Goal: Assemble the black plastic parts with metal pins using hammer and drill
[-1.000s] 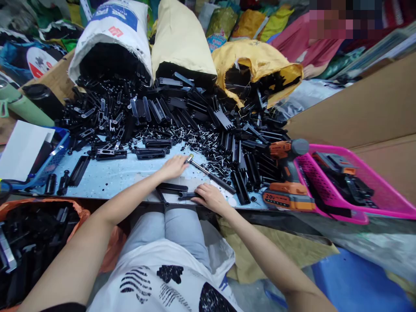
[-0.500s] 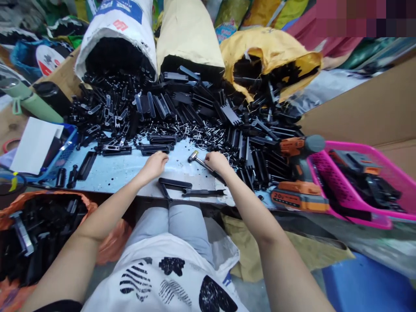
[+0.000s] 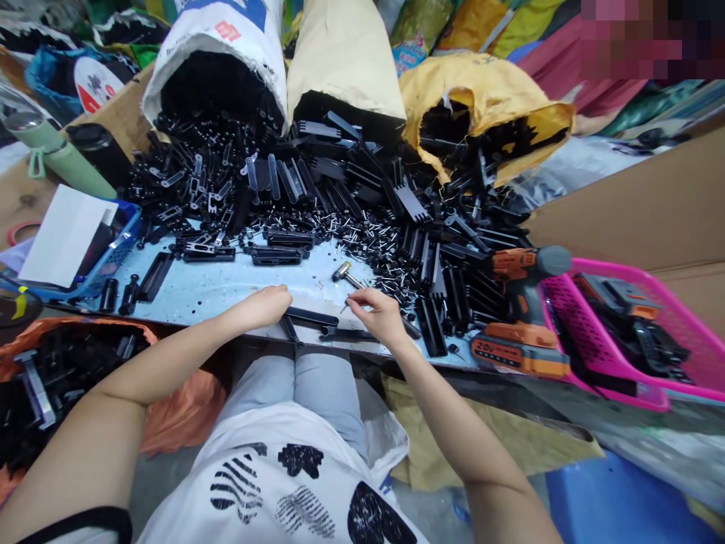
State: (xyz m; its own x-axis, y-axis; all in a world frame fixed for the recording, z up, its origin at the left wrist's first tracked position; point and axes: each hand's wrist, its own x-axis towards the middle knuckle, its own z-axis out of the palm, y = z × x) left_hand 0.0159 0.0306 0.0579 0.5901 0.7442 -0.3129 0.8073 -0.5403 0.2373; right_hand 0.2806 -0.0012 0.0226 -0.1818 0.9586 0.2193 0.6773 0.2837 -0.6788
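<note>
A blue basket (image 3: 121,243) is on the left with white paper (image 3: 66,236) on it, maybe to keep it out of the way. Next is the left hand (image 3: 273,304). Its fingers are curled in, and I can't tell if they hold anything. A bent black part (image 3: 313,316) lies just to its right, at the front edge of the table (image 3: 212,285), likely so both hands can reach it. A hammer (image 3: 341,272) lies a bit farther back, probably to be easy to grab. The right hand (image 3: 378,311) pinches a small pin (image 3: 343,306) in its closed fingertips, perhaps to aim it well. The pin is near the bent part's right end. A long black piece (image 3: 351,335) lies partly under this hand. Well to the right, a drill (image 3: 519,298) stands on its battery beside a pink basket (image 3: 572,336).
</note>
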